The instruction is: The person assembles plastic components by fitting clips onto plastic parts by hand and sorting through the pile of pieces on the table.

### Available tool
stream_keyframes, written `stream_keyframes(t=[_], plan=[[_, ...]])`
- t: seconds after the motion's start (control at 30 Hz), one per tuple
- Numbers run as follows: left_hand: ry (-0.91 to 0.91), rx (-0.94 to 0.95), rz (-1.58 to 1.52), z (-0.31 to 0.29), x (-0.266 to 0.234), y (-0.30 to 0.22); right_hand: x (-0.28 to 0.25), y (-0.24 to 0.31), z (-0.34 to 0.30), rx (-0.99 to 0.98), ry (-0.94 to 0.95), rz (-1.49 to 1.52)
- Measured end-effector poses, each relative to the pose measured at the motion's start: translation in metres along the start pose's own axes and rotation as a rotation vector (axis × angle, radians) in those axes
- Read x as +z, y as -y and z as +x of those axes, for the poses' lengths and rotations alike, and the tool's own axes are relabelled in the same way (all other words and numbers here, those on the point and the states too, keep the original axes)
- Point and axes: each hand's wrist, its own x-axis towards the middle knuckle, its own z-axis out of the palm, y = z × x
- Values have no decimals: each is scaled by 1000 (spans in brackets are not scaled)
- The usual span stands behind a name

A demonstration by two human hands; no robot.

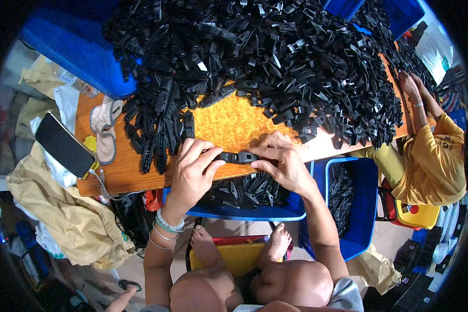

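Note:
Between my two hands, at the table's near edge, is a narrow black plastic part point(236, 157) with a squarish piece at its right end. My left hand point(192, 164) pinches the left end with thumb and fingers. On the right end, the thumb and fingers of my right hand point(283, 162) are closed. Whether it is one piece or two joined pieces I cannot tell. Just beyond lies a yellow fuzzy mat point(236, 117), and a large heap of similar black plastic parts point(275, 57) surrounds its far side. Long black pieces point(161, 122) lie left of the mat.
Below the table edge, a blue bin point(244, 212) holds black parts; another blue bin point(366, 182) stands right. A phone point(65, 144) and grey cloth point(105, 132) lie left, near a brown paper sack point(62, 208). A co-worker in a yellow shirt point(437, 161) sits right, hands at the table.

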Motion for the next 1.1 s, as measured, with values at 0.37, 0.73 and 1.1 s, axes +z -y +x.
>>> stream_keyframes(t=[0.37, 0.73, 1.1], plan=[[45, 76, -117, 4, 6, 4, 15, 12, -1, 11, -30, -102], [-261, 40, 430, 10, -22, 9, -14, -3, 28, 17, -357, -501], [-199, 97, 360, -1, 4, -3, -3, -7, 42, -125, -579, -137]])
